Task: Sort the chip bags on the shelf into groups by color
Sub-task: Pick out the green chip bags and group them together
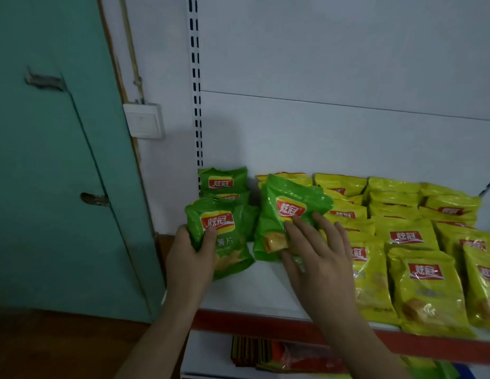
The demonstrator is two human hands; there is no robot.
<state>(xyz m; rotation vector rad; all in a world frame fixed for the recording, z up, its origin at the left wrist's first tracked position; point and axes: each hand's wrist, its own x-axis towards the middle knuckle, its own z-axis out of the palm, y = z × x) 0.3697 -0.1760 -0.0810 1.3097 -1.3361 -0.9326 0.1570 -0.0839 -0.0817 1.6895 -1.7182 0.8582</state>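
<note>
Gripping a glossy green chip bag (219, 236) at the white shelf's (265, 291) left end, the left hand (190, 258) curls round it; the right hand (317, 253) presses flat fingers on another green bag (287, 212) beside yellow chip bags (419, 269).

You see glossy, crinkled plastic-film green bags (220, 231) and yellow bags (427, 285); shelf (265, 285) smooth, matt white, looks painted metal.

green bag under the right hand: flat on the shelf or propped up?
Propped up. The green bag tilts, its top edge leaning on the yellow bags; the right hand rests on it.
</note>
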